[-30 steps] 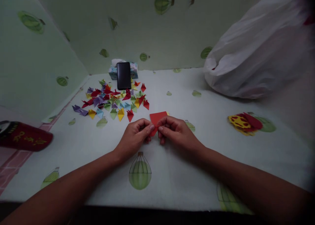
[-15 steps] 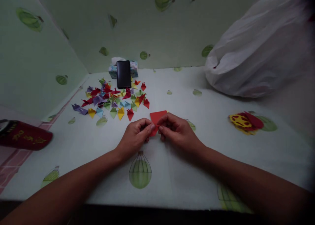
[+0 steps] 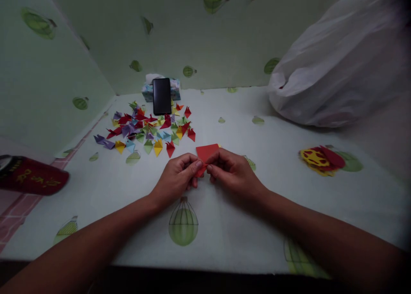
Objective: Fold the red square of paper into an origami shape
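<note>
Both my hands meet over the middle of the table, pinching a small piece of folded red paper. My left hand grips its left side between thumb and forefinger. From the right, my right hand closes on it with thumb and fingertips. Just behind the fingers shows a flat red paper with a bit of yellow at its right corner; whether it joins the held piece, I cannot tell. My fingers cover much of the folds. Beyond my left hand lies a spread of many-coloured folded paper birds.
A black phone leans on a tissue box at the back. To the left is a red can. On the right lie yellow and red paper cutouts, with a large white plastic bag behind them.
Both hands stay in nearly the same place on the red paper. The left fingers have shifted slightly, and a little more of the folded piece shows between the hands.
</note>
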`<state>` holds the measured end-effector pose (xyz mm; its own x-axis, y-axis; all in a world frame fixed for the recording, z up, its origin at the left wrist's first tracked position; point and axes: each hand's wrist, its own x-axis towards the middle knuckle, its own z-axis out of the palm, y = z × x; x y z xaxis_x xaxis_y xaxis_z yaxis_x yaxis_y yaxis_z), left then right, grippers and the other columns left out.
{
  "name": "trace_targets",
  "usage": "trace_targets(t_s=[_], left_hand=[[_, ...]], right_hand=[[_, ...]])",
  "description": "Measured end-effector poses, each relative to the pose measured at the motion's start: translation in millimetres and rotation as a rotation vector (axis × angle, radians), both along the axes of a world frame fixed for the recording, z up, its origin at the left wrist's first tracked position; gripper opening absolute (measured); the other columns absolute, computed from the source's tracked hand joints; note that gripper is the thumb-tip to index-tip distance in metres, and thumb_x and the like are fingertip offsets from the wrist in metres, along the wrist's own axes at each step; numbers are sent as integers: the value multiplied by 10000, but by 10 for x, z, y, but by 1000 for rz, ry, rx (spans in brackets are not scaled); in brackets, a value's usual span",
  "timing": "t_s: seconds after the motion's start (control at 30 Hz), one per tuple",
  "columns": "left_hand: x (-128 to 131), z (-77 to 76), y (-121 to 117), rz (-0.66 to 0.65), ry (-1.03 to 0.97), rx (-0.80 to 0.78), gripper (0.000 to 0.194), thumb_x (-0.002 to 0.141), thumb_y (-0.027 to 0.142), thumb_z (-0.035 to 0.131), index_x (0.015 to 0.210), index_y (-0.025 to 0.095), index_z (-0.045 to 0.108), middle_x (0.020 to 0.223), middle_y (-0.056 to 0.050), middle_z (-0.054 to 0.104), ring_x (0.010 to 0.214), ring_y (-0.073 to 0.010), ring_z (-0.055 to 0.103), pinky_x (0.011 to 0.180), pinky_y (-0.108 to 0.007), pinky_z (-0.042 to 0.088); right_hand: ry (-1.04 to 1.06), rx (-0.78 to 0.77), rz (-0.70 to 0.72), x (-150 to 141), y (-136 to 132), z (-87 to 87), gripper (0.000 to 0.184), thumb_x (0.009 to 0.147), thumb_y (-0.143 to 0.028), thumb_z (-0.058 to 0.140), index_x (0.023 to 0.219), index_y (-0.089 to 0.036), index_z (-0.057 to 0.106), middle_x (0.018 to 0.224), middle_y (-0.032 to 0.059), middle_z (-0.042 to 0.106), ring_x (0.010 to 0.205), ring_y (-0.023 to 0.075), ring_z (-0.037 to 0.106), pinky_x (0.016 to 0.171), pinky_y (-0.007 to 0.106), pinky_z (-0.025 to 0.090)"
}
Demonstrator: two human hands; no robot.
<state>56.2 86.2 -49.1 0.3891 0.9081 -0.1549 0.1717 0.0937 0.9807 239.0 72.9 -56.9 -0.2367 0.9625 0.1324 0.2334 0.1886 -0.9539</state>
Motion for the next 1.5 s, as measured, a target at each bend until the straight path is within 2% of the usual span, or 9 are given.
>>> trace_targets(t_s=[0.2,0.47,0.6,0.73,1.03,1.17,1.3,1.43,1.5], left_hand=[[9,-21,17,-8,-95,-21,213,848,349,699,899,153,632,671,36,588,517,-68,518,469,-184,389],[5,0,23,-6,-59,-14,181,830,312,693,818,147,618,650,46,579,487,-51,487,465,-185,378],[12,28,15,-12,-67,-50,199,822,325,689,790,144,611,648,40,585,479,-46,469,453,-183,355],[6,20,14,-8,-65,-53,204,825,330,692,793,144,614,631,49,561,481,-45,461,456,-180,349],[1,14,18,-59,-64,-98,250,855,366,679,770,145,600,643,41,560,504,-53,483,476,-183,372],[-4,22,18,-44,-55,-86,253,857,368,678,766,148,591,648,42,556,500,-52,478,472,-186,364],[-10,8,17,-63,-41,-83,268,853,393,690,788,146,606,649,39,556,514,-59,490,486,-191,373],[-15,-15,24,-49,-49,-59,380,931,488,565,779,144,613,604,19,574,528,-85,526,526,-213,420],[-14,-23,32,-47,-32,-55,394,919,511,577,772,147,613,601,15,584,523,-89,532,514,-214,421]], right_hand=[[114,-73,-7,-11,9,14,85,814,-257,626,786,-183,594,654,-9,618,581,135,594,569,282,444],[200,-197,49,-5,9,38,99,797,-262,635,786,-174,592,619,-10,633,576,136,622,593,279,467],[280,-252,87,7,23,35,147,838,-309,622,803,-170,587,710,2,659,580,127,643,629,292,498],[228,-234,85,6,23,32,236,879,-371,608,753,-173,576,699,2,643,574,116,617,605,277,476],[39,-134,31,11,8,83,218,867,-286,572,676,-183,557,617,-12,614,525,113,587,545,258,444],[75,-175,40,23,33,58,322,930,-388,517,692,-177,571,629,2,625,526,114,590,550,260,458],[57,-187,65,17,31,50,301,894,-390,575,677,-182,564,570,-16,596,512,113,566,535,250,440],[3,-95,-17,14,13,63,301,900,-344,566,645,-188,537,562,-15,592,520,111,559,546,250,429],[-27,-35,-54,17,12,59,302,906,-334,567,643,-187,539,559,-17,587,520,108,548,549,250,422]])
